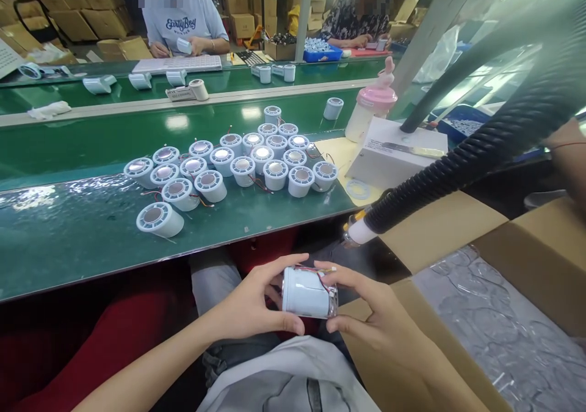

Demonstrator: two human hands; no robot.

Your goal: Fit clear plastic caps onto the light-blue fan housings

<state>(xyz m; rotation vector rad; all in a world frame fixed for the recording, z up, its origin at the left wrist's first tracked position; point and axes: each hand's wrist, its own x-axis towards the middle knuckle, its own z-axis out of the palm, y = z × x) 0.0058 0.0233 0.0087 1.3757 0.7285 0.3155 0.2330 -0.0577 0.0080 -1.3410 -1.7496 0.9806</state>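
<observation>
— Where do we find the piece?
— The pale blue plastic cylinder with red wires lies on its side over our lap, left hand grasping it at 9 o'clock, right hand at 3 o'clock.
— Surroundings?
— At 12 o'clock, a green glossy bench bearing a cluster of matching white cylinders; at 2 o'clock, a black ribbed hose; at 4 o'clock, a cardboard box.

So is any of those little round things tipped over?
Yes. One cylinder lies on its side at the front left of the belt, apart from the upright cluster. Both hands hold another sideways.
</observation>
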